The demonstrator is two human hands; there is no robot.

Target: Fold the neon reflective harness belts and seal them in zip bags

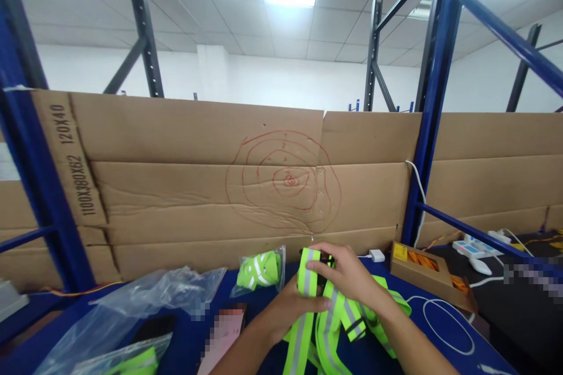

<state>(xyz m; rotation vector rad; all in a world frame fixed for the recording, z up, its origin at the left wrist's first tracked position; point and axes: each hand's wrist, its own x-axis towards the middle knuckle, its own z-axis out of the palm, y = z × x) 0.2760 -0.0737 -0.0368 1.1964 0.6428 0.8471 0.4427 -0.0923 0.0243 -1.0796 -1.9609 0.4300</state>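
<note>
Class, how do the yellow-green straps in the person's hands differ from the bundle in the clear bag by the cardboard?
The straps trail loosely, spread out, whereas the bundle is compact. The left hand and right hand hold the straps; the bundle lies in a clear bag on the blue table. Both are yellow-green with grey stripes.

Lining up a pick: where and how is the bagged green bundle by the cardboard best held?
Take the bagged green bundle around its rounded middle, probably from above and slightly left: it bulges there, while the clear bag looks thin at its edges. The left hand and green straps crowd the right side.
</note>
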